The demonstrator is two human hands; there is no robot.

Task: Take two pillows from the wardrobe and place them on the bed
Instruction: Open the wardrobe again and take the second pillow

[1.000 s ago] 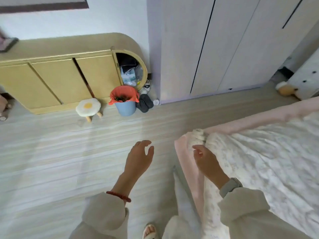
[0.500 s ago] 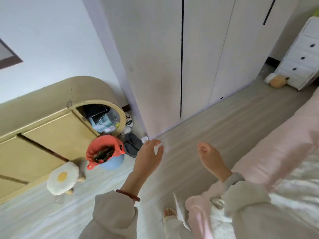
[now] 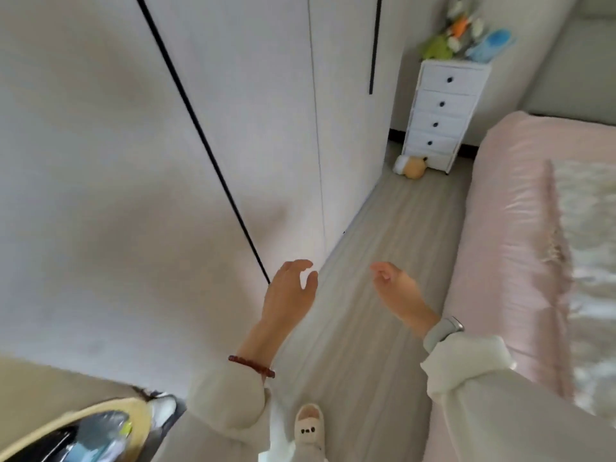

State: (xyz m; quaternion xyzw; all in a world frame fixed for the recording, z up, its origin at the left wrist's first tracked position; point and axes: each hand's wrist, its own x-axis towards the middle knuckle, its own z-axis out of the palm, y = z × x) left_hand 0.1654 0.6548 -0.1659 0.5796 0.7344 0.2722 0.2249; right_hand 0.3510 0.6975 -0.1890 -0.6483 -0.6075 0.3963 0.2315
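The white wardrobe (image 3: 233,111) fills the left and centre of the view, its doors closed, with thin black vertical handle lines. No pillow is visible. The bed (image 3: 520,248), with a pink cover and a white patterned quilt, runs along the right side. My left hand (image 3: 290,295) hangs in front of the wardrobe's lower edge with fingers relaxed and holds nothing. My right hand (image 3: 400,295) is beside it over the floor, fingers loosely curled, empty.
A strip of wood floor (image 3: 383,261) runs between wardrobe and bed. A white chest of drawers (image 3: 440,118) with plush toys on top stands at the far end, a soft toy (image 3: 411,166) at its foot. A yellow cabinet (image 3: 66,428) sits bottom left.
The view has swung right from the yellow cabinet and bed corner to face the wardrobe. My right hand let go of the quilt; both hands now hang free.
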